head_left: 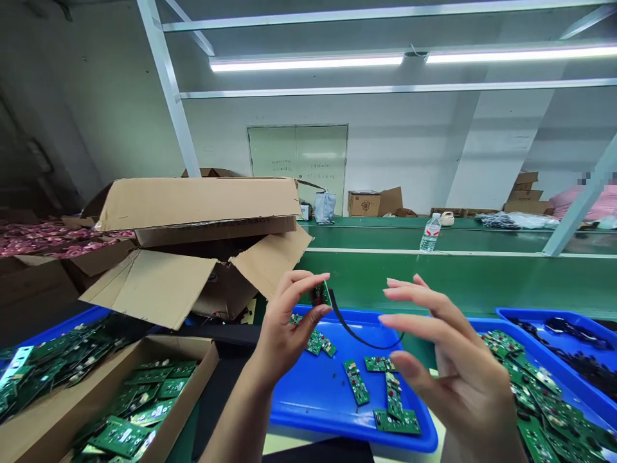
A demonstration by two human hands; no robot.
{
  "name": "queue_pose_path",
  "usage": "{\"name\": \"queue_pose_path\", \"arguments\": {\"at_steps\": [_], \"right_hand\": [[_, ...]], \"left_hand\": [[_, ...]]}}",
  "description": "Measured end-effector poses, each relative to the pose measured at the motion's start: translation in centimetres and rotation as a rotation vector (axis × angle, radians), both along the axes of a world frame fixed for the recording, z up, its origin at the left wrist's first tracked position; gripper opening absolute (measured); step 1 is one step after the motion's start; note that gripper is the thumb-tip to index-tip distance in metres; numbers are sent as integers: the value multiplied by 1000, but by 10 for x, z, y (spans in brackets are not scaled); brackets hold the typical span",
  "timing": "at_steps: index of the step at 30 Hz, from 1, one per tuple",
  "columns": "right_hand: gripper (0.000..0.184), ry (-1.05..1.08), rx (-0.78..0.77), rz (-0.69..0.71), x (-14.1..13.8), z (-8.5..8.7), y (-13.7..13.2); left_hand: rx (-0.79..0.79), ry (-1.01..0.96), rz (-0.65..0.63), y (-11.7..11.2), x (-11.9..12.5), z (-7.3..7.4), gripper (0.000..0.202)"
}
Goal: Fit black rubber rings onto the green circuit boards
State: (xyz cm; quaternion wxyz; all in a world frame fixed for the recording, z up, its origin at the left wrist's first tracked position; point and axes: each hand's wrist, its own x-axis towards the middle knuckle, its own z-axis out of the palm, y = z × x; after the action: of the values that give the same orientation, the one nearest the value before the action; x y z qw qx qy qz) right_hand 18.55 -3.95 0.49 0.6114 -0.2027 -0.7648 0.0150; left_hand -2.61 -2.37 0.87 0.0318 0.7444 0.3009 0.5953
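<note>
My left hand [289, 337] pinches a circuit board [319, 294] above the blue tray [308, 411]; my right hand [441, 350] hangs open beside it.

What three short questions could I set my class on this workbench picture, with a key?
1. Which hand pinches the end of the black cable, the left hand or the right hand?
2. True or false: green circuit boards lie in the blue tray below the hands.
3. What holds the boards at the lower left of the view?
A. A cardboard box
B. A plastic bag
C. A metal pan

Key: 1. The left hand. 2. True. 3. A.
</note>
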Motion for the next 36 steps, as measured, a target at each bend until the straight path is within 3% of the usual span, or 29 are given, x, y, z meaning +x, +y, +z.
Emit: {"name": "queue_pose_path", "arguments": {"at_steps": [4,10,23,32,36], "right_hand": [[16,267,-211,32,-2,-2,4],[19,23,-518,228,-14,-1,10],[14,28,-653,258,-17,6,2],[30,99,-954,598,-19,10,13],[37,107,-1017,718,-19,9,20]], "left_hand": [[200,72,10,-6,3,5,31],[398,183,143,-7,10,2,28],[483,250,273,-5,9,2,30],[359,169,73,0,10,2,33],[260,173,-38,1,8,3,36]]}}
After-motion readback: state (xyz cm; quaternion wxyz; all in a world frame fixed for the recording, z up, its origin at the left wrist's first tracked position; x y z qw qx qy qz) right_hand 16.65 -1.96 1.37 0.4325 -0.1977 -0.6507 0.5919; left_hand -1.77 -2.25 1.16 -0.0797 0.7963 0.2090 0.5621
